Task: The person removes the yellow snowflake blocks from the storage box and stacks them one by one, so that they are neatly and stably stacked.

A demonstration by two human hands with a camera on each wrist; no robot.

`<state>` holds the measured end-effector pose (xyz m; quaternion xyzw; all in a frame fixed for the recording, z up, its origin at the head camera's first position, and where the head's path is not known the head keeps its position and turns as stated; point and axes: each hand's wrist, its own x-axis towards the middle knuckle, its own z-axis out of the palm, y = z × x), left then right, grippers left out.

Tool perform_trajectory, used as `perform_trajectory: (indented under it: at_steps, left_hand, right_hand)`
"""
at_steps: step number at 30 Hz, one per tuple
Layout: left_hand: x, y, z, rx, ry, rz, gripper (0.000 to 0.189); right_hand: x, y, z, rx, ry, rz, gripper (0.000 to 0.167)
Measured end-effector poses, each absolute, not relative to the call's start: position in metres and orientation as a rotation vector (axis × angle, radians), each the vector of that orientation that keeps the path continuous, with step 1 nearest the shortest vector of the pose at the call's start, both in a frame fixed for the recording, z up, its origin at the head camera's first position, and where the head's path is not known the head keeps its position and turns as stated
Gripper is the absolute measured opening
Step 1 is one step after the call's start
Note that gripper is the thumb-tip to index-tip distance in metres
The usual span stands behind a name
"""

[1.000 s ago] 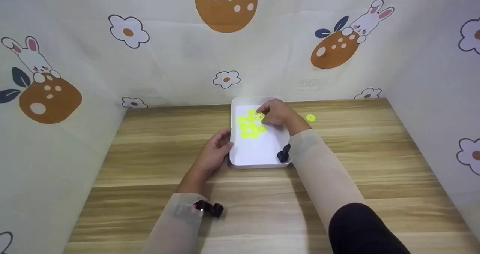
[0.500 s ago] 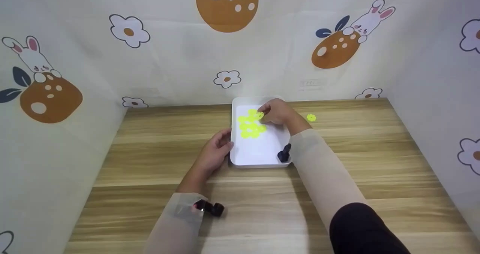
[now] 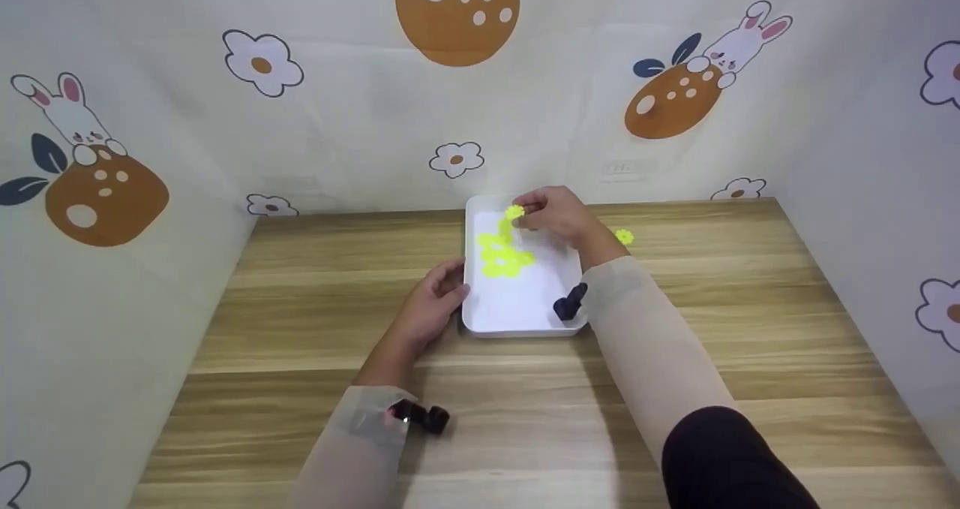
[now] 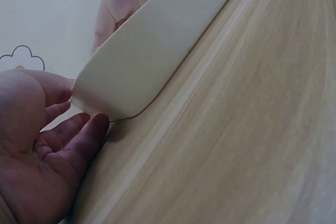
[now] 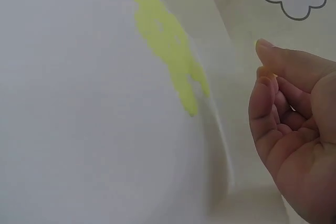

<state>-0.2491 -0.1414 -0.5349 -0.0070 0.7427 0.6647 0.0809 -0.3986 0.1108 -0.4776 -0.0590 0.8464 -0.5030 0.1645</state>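
Observation:
A white tray holds a joined cluster of thin yellow flower-shaped pieces. My left hand holds the tray's left side; in the left wrist view its thumb and curled fingers meet the tray wall. Over the tray's far end, my right hand pinches a small yellow flower piece at its fingertips. That piece is raised, and a strip of yellow runs from just below it to the cluster. The right wrist view shows finger and thumb close together, with a yellow tint at the tips.
One loose yellow flower piece lies on the wooden table right of the tray, partly behind the right wrist. A pale patterned backdrop stands behind the table and along both sides.
My right hand has lifted slightly toward the tray's far edge, raising the flower piece with it. The upper part of the cluster now trails below that piece. My left hand stays at the tray.

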Motion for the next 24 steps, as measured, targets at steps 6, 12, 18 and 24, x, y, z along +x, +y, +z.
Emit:
perform_trajectory:
  at_steps: [6, 12, 18, 24]
  left_hand:
    - [-0.250, -0.142, -0.535, -0.025, 2.231, 1.987, 0.054]
    - [-0.249, -0.144, -0.534, -0.027, 2.222, 1.976, 0.056]
    - [-0.249, -0.144, -0.533, -0.057, 2.224, 1.962, 0.055]
    - [-0.249, -0.141, -0.534, -0.049, 2.216, 1.968, 0.056]
  right_hand:
    - [-0.395, 0.117, -0.459, -0.208, 2.451, -1.510, 0.033]
    - [-0.385, 0.140, -0.446, -0.239, 2.450, -1.634, 0.037]
    - [-0.377, 0.167, -0.445, -0.226, 2.467, -1.728, 0.043]
    - [-0.370, 0.195, -0.448, -0.147, 2.558, -1.727, 0.045]
